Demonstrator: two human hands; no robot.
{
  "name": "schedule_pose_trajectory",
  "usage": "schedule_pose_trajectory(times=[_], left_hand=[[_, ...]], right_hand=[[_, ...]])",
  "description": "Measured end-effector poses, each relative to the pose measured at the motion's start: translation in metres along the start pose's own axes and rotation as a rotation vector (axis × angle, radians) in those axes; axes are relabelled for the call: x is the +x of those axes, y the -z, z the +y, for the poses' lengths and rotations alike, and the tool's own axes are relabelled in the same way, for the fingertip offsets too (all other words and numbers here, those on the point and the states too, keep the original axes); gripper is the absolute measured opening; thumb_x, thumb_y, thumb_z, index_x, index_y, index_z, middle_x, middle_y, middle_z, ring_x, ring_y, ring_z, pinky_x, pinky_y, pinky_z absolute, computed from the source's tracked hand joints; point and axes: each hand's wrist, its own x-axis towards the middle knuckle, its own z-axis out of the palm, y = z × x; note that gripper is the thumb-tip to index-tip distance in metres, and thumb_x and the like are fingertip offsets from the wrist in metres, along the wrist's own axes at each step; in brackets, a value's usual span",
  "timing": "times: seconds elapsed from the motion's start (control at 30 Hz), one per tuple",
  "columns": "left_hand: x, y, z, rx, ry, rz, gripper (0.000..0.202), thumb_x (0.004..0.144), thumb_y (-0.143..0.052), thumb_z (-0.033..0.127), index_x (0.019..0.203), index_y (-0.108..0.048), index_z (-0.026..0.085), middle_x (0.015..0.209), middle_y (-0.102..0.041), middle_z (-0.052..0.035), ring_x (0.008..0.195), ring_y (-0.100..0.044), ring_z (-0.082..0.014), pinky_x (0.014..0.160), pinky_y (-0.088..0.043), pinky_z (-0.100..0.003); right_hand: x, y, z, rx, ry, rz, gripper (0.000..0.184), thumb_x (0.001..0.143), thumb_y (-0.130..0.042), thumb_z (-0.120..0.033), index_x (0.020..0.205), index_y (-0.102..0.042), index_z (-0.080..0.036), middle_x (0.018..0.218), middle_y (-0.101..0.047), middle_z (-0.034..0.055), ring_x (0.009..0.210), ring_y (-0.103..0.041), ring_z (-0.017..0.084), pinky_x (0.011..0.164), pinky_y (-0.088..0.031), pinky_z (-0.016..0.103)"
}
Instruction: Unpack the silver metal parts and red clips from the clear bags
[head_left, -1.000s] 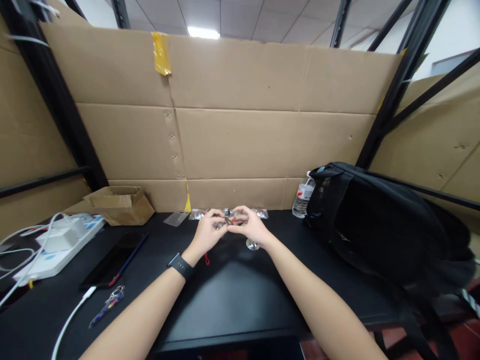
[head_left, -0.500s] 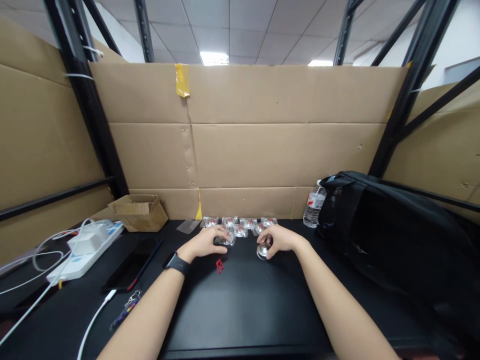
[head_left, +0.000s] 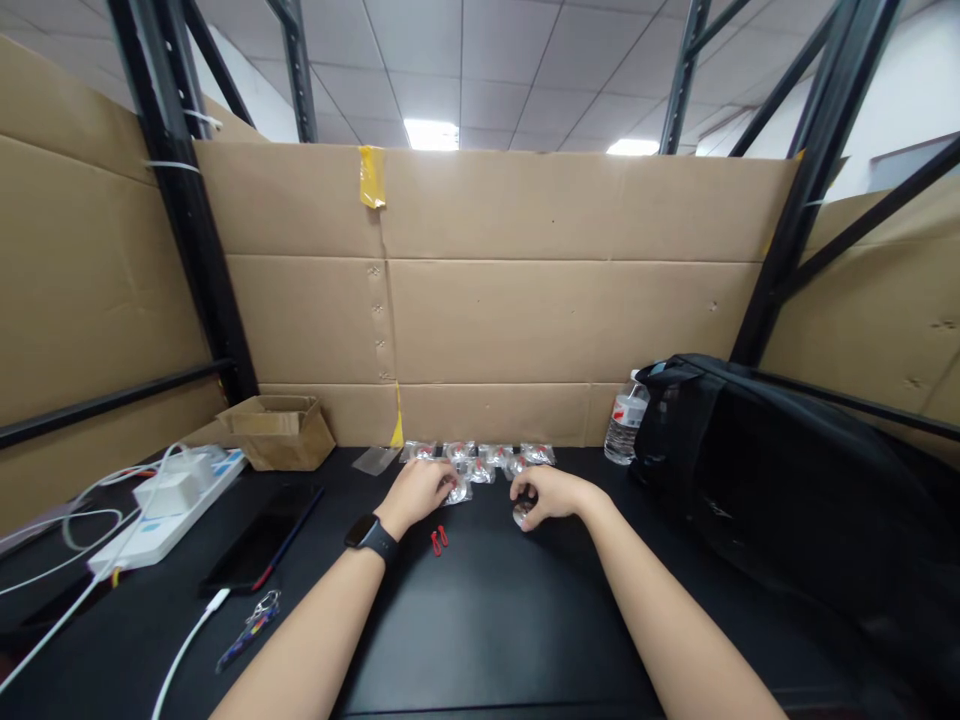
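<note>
My left hand (head_left: pixel 420 492), with a black watch on its wrist, rests on the black table (head_left: pixel 480 620), its fingers curled over a small clear plastic packet (head_left: pixel 456 491). My right hand (head_left: pixel 551 493) is closed around a small shiny metal piece (head_left: pixel 523 514) that sits on the table. Just behind both hands runs a row of several small clear packets (head_left: pixel 480 455) with red and silver parts inside. A small red loop (head_left: pixel 439 539) lies on the table beside my left wrist.
A large black backpack (head_left: pixel 780 490) fills the right side, with a water bottle (head_left: pixel 624 432) beside it. On the left are an open cardboard box (head_left: pixel 277 430), a white power strip (head_left: pixel 161 510) with cables, a dark phone (head_left: pixel 262 538) and a keyring (head_left: pixel 251 620). Cardboard walls enclose the desk.
Both hands dropped from a raised pinch together over a small part to the table and moved apart. The left went onto a packet, the right onto the metal piece. The camera tilted up slightly.
</note>
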Motion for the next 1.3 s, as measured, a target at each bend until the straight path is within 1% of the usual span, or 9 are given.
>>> schedule_pose_trajectory(times=[0.17, 0.33, 0.47, 0.6, 0.77, 0.93, 1.07, 1.17, 1.3], left_hand=[[0.0, -0.003, -0.003, -0.017, -0.01, -0.031, 0.035, 0.078, -0.077, 0.035, 0.112, -0.073, 0.027, 0.114, -0.074, -0.0062, 0.115, -0.064, -0.0286, 0.097, -0.044, -0.035], [0.001, -0.002, -0.002, -0.079, -0.025, -0.026, 0.023, 0.087, -0.066, 0.033, 0.108, -0.075, 0.026, 0.1, -0.077, -0.0054, 0.094, -0.071, -0.0246, 0.087, -0.049, -0.032], [0.003, 0.002, 0.004, -0.126, -0.008, 0.098, 0.027, 0.097, -0.051, 0.032, 0.104, -0.076, 0.024, 0.103, -0.078, -0.0063, 0.095, -0.072, -0.024, 0.084, -0.05, -0.031], [0.006, 0.002, 0.014, -0.242, 0.016, 0.21, 0.026, 0.096, -0.053, 0.032, 0.105, -0.076, 0.026, 0.101, -0.079, -0.0039, 0.091, -0.073, -0.0229, 0.082, -0.052, -0.031], [0.009, -0.001, 0.029, -0.499, 0.021, 0.241, 0.022, 0.094, -0.058, 0.034, 0.106, -0.074, 0.026, 0.101, -0.079, -0.0019, 0.093, -0.074, -0.0216, 0.085, -0.055, -0.03], [0.01, -0.004, 0.035, -0.625, 0.068, 0.249, 0.03, 0.095, -0.058, 0.038, 0.12, -0.064, 0.025, 0.1, -0.078, -0.0037, 0.095, -0.074, -0.0217, 0.079, -0.056, -0.03], [0.01, -0.01, 0.028, -0.558, 0.031, 0.223, 0.037, 0.093, -0.058, 0.032, 0.129, -0.056, 0.024, 0.11, -0.074, -0.0063, 0.099, -0.071, -0.0214, 0.089, -0.054, -0.034], [0.009, -0.017, 0.019, -0.411, 0.026, 0.276, 0.045, 0.089, -0.061, 0.025, 0.133, -0.054, 0.022, 0.115, -0.07, -0.0089, 0.103, -0.068, -0.0229, 0.095, -0.052, -0.038], [0.009, -0.022, 0.013, -0.371, 0.031, 0.273, 0.039, 0.089, -0.06, 0.026, 0.128, -0.056, 0.022, 0.106, -0.07, -0.0074, 0.1, -0.067, -0.0229, 0.092, -0.052, -0.037]], right_hand=[[0.001, -0.003, -0.008, -0.006, 0.071, 0.048, 0.044, 0.068, -0.083, -0.033, 0.109, -0.073, -0.019, 0.105, -0.071, 0.0072, 0.093, -0.065, 0.022, 0.075, -0.049, 0.027], [0.004, -0.008, -0.013, -0.02, 0.163, 0.133, 0.031, 0.075, -0.077, -0.029, 0.104, -0.074, -0.02, 0.1, -0.072, 0.0068, 0.091, -0.066, 0.022, 0.078, -0.049, 0.029], [0.011, -0.018, -0.021, 0.019, 0.266, 0.331, 0.028, 0.079, -0.075, -0.026, 0.106, -0.072, -0.02, 0.102, -0.072, 0.0064, 0.088, -0.066, 0.02, 0.079, -0.049, 0.03], [0.02, -0.034, -0.033, 0.163, 0.313, 0.484, 0.035, 0.083, -0.072, -0.03, 0.116, -0.067, -0.021, 0.105, -0.072, 0.0064, 0.081, -0.065, 0.018, 0.076, -0.05, 0.03], [0.026, -0.042, -0.043, 0.343, 0.289, 0.569, 0.03, 0.084, -0.071, -0.034, 0.111, -0.069, -0.02, 0.099, -0.073, 0.0047, 0.074, -0.066, 0.016, 0.071, -0.051, 0.028], [0.03, -0.041, -0.039, 0.416, 0.236, 0.573, 0.013, 0.082, -0.07, -0.029, 0.089, -0.074, -0.018, 0.082, -0.075, 0.0041, 0.073, -0.069, 0.018, 0.071, -0.052, 0.028], [0.035, -0.042, -0.028, 0.432, 0.177, 0.639, 0.009, 0.079, -0.07, -0.025, 0.076, -0.072, -0.017, 0.076, -0.075, 0.0047, 0.07, -0.07, 0.02, 0.067, -0.052, 0.028], [0.036, -0.04, -0.023, 0.429, 0.117, 0.788, 0.009, 0.078, -0.068, -0.026, 0.076, -0.071, -0.018, 0.077, -0.076, 0.0052, 0.07, -0.071, 0.02, 0.067, -0.052, 0.029], [0.032, -0.033, -0.018, 0.439, 0.01, 0.967, 0.017, 0.08, -0.065, -0.034, 0.077, -0.07, -0.018, 0.077, -0.075, 0.0068, 0.07, -0.071, 0.022, 0.068, -0.053, 0.031]])
